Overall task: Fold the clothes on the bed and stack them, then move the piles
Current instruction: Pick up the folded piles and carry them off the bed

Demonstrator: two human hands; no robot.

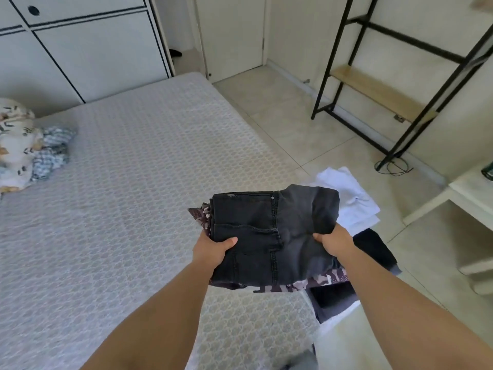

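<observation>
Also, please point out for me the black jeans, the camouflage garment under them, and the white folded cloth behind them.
black jeans (269,231), head view, middle of the folded denim.
camouflage garment (314,284), head view, lower edge showing under the jeans.
white folded cloth (352,198), head view, its top surface.

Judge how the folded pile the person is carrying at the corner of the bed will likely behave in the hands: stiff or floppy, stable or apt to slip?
Probably floppy: the black jeans sag between the left hand and right hand. Layers may slide, since the camouflage garment already pokes out beneath. Likely fairly heavy for its size, being denim.
</observation>
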